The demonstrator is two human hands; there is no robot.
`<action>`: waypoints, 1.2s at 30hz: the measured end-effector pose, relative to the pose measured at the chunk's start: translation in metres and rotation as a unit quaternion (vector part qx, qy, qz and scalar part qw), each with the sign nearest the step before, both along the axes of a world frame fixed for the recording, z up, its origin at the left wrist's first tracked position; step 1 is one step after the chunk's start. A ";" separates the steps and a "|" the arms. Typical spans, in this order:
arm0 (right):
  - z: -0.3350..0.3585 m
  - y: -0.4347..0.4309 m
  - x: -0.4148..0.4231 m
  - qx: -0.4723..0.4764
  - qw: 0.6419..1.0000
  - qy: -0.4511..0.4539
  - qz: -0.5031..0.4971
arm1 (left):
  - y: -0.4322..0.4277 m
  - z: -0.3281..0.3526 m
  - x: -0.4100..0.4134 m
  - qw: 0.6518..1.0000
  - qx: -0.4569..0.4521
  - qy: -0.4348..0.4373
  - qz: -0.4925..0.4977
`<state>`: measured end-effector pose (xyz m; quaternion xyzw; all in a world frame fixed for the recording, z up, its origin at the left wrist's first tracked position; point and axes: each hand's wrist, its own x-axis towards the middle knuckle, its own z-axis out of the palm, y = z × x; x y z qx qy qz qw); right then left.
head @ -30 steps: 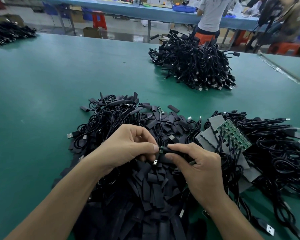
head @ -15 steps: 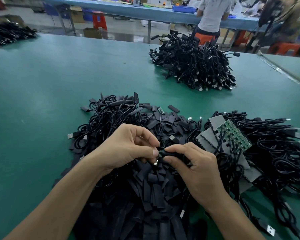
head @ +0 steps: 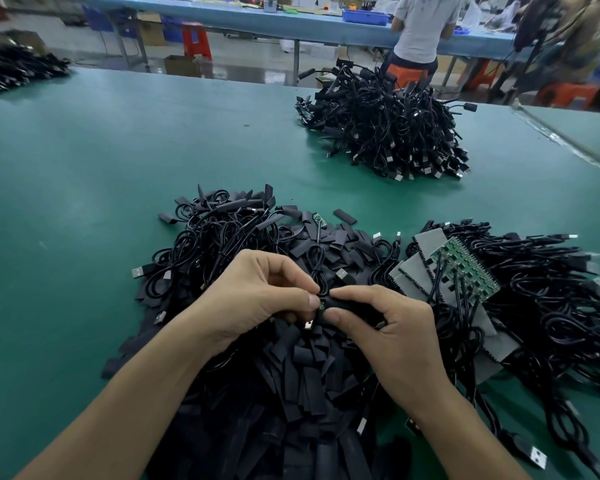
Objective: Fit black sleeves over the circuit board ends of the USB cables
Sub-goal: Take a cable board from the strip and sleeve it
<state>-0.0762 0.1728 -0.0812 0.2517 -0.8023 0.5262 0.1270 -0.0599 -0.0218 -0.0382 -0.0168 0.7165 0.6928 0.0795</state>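
Left hand (head: pixel 257 296) is pinching the small green circuit board end (head: pixel 321 305) of a thin black USB cable (head: pixel 317 271) between thumb and forefinger; right hand (head: pixel 392 327) is clamping thumb and fingers round a flat black tubular sleeve (head: pixel 349 303); the sleeve's long axis is running left-right, roughly level, with its mouth facing left onto the board; only a sliver of green is showing between the two thumbs, which are almost touching; a silver USB plug (head: pixel 309 324) is hanging just below the pinch; I'm reading this as board partly in, so the rest is a straight slide along that axis, right hand pushing left or left hand feeding right; both hands are working above the heap of loose black sleeves (head: pixel 291 372); no tray or bin on the green table (head: pixel 118 161), stock is lying in heaps: a coiled cable heap (head: pixel 215 237) to the left, a panel of green circuit boards (head: pixel 465 268) with cables attached to the right, a far cable pile (head: pixel 385 133) beyond; a blue bin (head: pixel 364 17) is sitting on the back bench, contents unreadable.
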 end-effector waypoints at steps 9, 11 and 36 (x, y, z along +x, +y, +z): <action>-0.006 -0.001 0.000 -0.061 0.998 -0.009 0.005 | 0.002 0.004 0.000 0.999 0.021 -0.031 0.012; -0.006 -0.001 0.001 -0.076 0.997 -0.007 0.011 | 0.002 0.005 0.001 0.999 0.026 -0.031 0.008; -0.004 -0.004 0.002 -0.068 0.998 0.014 0.007 | 0.004 -0.001 -0.002 1.000 0.005 -0.004 0.021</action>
